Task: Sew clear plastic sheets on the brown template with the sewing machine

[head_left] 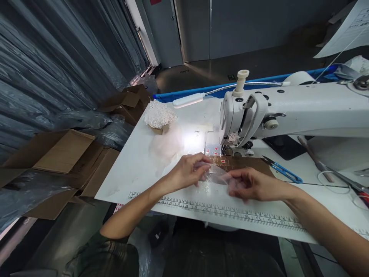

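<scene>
Between my two hands stretches a piece of thin sheer fabric (pixel 216 175), pale and see-through, in front of the sewing machine (pixel 230 119). My left hand (pixel 191 169) pinches its left part, thumb against fingers. At the other end, my right hand (pixel 245 184) is closed on the fabric, its fingertips slightly blurred. Both hands hover low over the white table (pixel 138 173), just short of the needle area. Beneath and behind the fabric lies a brown taped strip (pixel 245 163) with small red marks near it.
Blue thread snips (pixel 284 170) lie right of my right hand. A bundle of white lace trim (pixel 159 114) and a heap of sheer pale fabric (pixel 165 144) sit on the left. A lamp (pixel 188 100) stands behind. Cardboard boxes (pixel 65 150) flank the table's left edge.
</scene>
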### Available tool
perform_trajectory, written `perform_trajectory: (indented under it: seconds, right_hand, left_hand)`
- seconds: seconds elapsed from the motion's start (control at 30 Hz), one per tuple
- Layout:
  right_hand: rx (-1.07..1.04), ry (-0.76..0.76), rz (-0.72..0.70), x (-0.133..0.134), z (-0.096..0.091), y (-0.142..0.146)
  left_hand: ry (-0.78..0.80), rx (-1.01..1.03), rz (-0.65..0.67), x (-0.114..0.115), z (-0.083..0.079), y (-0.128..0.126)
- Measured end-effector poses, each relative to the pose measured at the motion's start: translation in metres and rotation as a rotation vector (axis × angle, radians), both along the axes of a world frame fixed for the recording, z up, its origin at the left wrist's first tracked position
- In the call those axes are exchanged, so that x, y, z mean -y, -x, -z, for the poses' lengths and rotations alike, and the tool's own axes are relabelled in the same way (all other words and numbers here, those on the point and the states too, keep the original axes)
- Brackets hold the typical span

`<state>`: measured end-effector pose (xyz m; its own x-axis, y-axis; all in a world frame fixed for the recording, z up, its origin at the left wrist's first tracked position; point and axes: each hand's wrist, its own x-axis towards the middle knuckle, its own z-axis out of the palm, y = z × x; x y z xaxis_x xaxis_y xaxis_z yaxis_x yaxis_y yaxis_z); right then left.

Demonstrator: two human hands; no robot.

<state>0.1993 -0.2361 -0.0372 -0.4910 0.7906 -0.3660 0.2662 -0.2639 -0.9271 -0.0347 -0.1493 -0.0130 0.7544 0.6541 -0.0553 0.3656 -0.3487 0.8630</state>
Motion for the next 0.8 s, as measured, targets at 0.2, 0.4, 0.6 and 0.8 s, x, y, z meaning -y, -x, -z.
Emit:
perform_trajectory:
  seconds: [0.2,0.4,0.6,0.8]
  right_hand:
    - [0.638,-0.435,0.422,-0.018,0.01,-0.001]
    - [0.718,-0.55,0.559,-0.014,0.025,-0.003]
    - [0.701,-0.584,0.566,-0.014,0.033,-0.006]
    - [0.654,-0.664,0.503,-0.011,0.027,-0.005]
  left_hand:
    - [-0.826,-0.352,-0.154,-0.036,0.02,0.012]
    - [-1.046,-0.226,0.14,-0.049,0.02,-0.011]
    - [-0.632,-0.032,0.562,-0.065,0.031,-0.041]
    - [-0.551,0.002,0.506,-0.071,0.037,-0.042]
